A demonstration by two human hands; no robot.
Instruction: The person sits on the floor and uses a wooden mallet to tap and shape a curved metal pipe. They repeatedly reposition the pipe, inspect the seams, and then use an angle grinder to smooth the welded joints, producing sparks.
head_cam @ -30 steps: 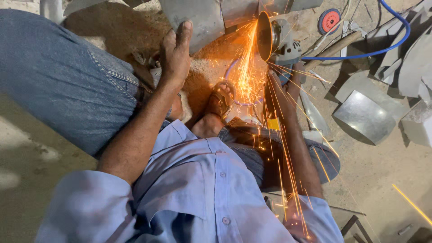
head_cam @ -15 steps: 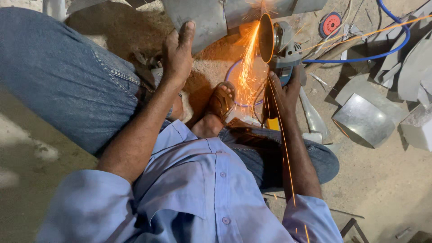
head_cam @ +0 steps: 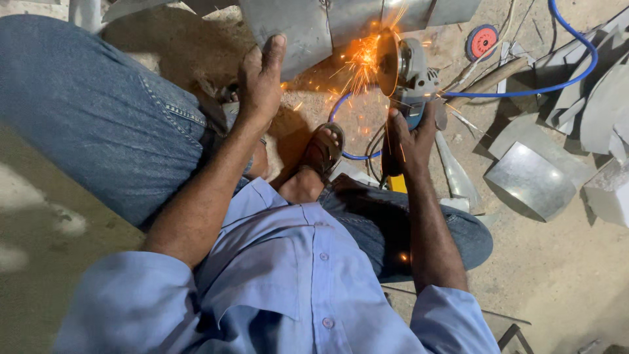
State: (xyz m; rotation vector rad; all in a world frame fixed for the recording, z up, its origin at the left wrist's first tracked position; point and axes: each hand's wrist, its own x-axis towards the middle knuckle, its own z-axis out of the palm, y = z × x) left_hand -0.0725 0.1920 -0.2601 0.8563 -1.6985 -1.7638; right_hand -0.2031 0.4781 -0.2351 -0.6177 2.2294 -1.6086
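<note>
My right hand [head_cam: 407, 139] grips the handle of an angle grinder [head_cam: 407, 71]. Its spinning disc meets the edge of a grey sheet-metal piece [head_cam: 298, 26] at the top of the view, and orange sparks [head_cam: 362, 60] fly off there. My left hand [head_cam: 260, 78] presses flat on the same sheet, to the left of the disc, fingers together. I sit on the ground in jeans and a blue shirt, with my sandalled foot [head_cam: 322, 149] tucked under the work.
A blue cable [head_cam: 563, 78] loops from the grinder across the sandy floor. Cut sheet-metal offcuts [head_cam: 532, 180] lie at the right. A red grinding disc [head_cam: 481, 40] rests at the top right. Thin rods lie near the bottom right.
The long stream of sparks falling towards me has shrunk to a short burst at the disc. The grinder has tilted slightly; my left hand has stayed on the sheet.
</note>
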